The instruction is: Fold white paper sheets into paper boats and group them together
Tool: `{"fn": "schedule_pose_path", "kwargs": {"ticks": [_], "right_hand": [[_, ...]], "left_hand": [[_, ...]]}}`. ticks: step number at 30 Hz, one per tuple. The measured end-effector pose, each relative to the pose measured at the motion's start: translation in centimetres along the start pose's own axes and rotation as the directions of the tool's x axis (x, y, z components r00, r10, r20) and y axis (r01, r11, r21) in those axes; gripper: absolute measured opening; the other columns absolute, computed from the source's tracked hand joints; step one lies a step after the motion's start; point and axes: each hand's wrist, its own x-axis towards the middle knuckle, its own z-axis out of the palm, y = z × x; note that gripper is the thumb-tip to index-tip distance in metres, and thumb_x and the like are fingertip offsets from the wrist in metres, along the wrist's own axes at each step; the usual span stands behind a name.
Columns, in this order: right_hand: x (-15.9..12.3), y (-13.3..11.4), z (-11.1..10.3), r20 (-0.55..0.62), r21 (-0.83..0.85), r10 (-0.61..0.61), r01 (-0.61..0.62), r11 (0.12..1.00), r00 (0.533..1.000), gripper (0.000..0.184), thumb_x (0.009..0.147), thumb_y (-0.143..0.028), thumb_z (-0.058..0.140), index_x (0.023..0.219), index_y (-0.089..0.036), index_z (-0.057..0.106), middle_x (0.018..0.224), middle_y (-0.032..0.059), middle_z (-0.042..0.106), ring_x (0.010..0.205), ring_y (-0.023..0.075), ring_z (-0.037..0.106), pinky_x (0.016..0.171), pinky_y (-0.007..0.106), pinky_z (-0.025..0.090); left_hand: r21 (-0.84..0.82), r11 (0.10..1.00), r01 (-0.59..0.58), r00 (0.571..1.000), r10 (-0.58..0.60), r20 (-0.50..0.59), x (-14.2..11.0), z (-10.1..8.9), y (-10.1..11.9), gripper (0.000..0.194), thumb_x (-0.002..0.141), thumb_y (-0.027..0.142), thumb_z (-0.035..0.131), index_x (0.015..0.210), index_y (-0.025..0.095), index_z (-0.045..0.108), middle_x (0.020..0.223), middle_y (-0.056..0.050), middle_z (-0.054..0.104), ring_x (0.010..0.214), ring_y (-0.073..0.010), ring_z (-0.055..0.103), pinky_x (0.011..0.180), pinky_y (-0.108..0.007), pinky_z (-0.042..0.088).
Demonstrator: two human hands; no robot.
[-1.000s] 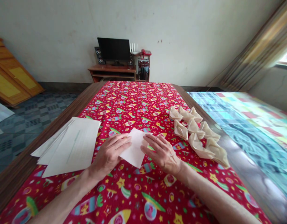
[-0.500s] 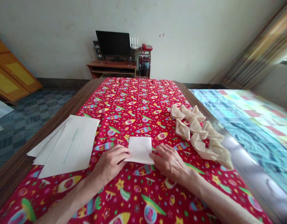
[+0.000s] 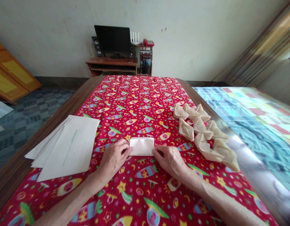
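Note:
A small folded sheet of white paper (image 3: 142, 147) lies in front of me on the red patterned cloth (image 3: 140, 188). Its near edge is turned up and over, leaving a wide, short rectangle with a narrow strip showing along the far side. My left hand (image 3: 115, 157) pinches its left end between thumb and fingers. At the right end, my right hand (image 3: 169, 158) grips the paper the same way, fingers curled. To the left rests a fanned stack of paper sheets (image 3: 71, 144) with faint green print. Several folded paper boat-like shapes (image 3: 201, 128) stand in rows on the right.
The cloth covers a brown wooden table (image 3: 71, 108). Beyond its far end stand a desk (image 3: 112, 64) with a black monitor (image 3: 113, 39) and a red telephone (image 3: 148, 43). A bed with a checked cover (image 3: 229, 116) is at the right, a wooden cabinet (image 3: 14, 70) at the left.
The near part of the paper has been folded away from me, so the squarish piece is now a shorter rectangle. Both hands moved slightly with its edge and keep hold of the ends.

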Motion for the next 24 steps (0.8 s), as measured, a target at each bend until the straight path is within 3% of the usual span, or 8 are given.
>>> {"fn": "schedule_pose_path", "kwargs": {"ticks": [7, 11, 12, 15, 19, 21, 24], "right_hand": [[0.5, -0.5, 0.0, -0.011, -0.199, 0.071, -0.072, 0.977, 0.997, 0.033, 0.09, -0.035, 0.046, 0.065, -0.019, 0.06, 0.061, 0.0036, 0.065, 0.059, 0.0137, 0.061, 0.053, 0.024, 0.025], [0.8, -0.7, -0.2, 0.006, -0.249, 0.065, -0.062, 0.967, 0.998, 0.034, 0.091, -0.036, 0.044, 0.066, -0.019, 0.061, 0.063, 0.004, 0.066, 0.061, 0.0145, 0.062, 0.055, 0.025, 0.025], [0.8, -0.7, -0.2, 0.01, -0.258, 0.065, -0.06, 0.964, 0.998, 0.034, 0.091, -0.036, 0.044, 0.066, -0.019, 0.061, 0.063, 0.0041, 0.066, 0.062, 0.0146, 0.062, 0.055, 0.025, 0.025], [1.0, -0.8, -0.2, 0.016, -0.269, 0.066, -0.06, 0.961, 0.998, 0.034, 0.091, -0.036, 0.044, 0.066, -0.019, 0.061, 0.064, 0.0039, 0.067, 0.062, 0.0144, 0.062, 0.055, 0.026, 0.025], [1.1, -1.0, -0.4, 0.036, -0.258, 0.079, -0.068, 0.964, 0.996, 0.034, 0.092, -0.036, 0.045, 0.067, -0.019, 0.062, 0.064, 0.0035, 0.067, 0.063, 0.0139, 0.063, 0.055, 0.026, 0.025], [1.0, -1.1, -0.6, 0.043, -0.261, 0.078, -0.064, 0.963, 0.996, 0.034, 0.092, -0.035, 0.045, 0.069, -0.019, 0.063, 0.065, 0.0038, 0.067, 0.064, 0.0141, 0.063, 0.055, 0.026, 0.025], [1.0, -1.1, -0.7, 0.047, -0.275, 0.078, -0.063, 0.959, 0.996, 0.033, 0.092, -0.036, 0.045, 0.07, -0.019, 0.063, 0.067, 0.0042, 0.068, 0.065, 0.0147, 0.063, 0.056, 0.026, 0.025]], "left_hand": [[0.262, 0.961, 0.086, 0.995, -0.096, 0.026, 1.1, -0.5, 1.3, 0.035, 0.091, 0.037, 0.047, 0.063, 0.018, 0.053, 0.07, 0.002, 0.055, 0.058, -0.0114, 0.054, 0.053, -0.024, 0.034], [0.24, 0.967, 0.082, 0.997, -0.08, -0.02, 1.1, -0.3, 1.2, 0.022, 0.09, 0.036, 0.049, 0.078, 0.019, 0.057, 0.082, -0.001, 0.059, 0.066, -0.0148, 0.059, 0.055, -0.025, 0.041], [0.214, 0.975, 0.063, 0.997, -0.052, -0.057, 1.1, -0.1, 1.1, 0.017, 0.089, 0.033, 0.051, 0.089, 0.018, 0.057, 0.091, -0.003, 0.06, 0.075, -0.0168, 0.061, 0.061, -0.026, 0.045], [0.182, 0.978, -0.104, 0.985, 0.126, -0.114, 0.9, 0.2, 1.0, 0.033, 0.089, 0.021, 0.048, 0.121, 0.015, 0.048, 0.121, -0.01, 0.054, 0.107, -0.0216, 0.056, 0.087, -0.033, 0.048], [0.208, 0.889, -0.407, 0.913, 0.403, 0.064, 0.4, 0.0, 1.5, 0.043, 0.085, 0.002, 0.034, 0.118, 0.018, 0.056, 0.127, -0.006, 0.057, 0.121, -0.0209, 0.048, 0.106, -0.043, 0.036], [0.205, 0.87, -0.448, 0.894, 0.432, 0.121, 0.0, -0.2, 1.8, 0.048, 0.081, -0.003, 0.032, 0.118, 0.015, 0.057, 0.127, -0.007, 0.058, 0.123, -0.0203, 0.048, 0.108, -0.044, 0.035], [0.211, 0.881, -0.424, 0.905, 0.403, 0.137, -0.4, -0.5, 2.1, 0.052, 0.08, -0.004, 0.031, 0.124, 0.013, 0.054, 0.13, -0.008, 0.056, 0.124, -0.0185, 0.047, 0.108, -0.041, 0.036]]}}
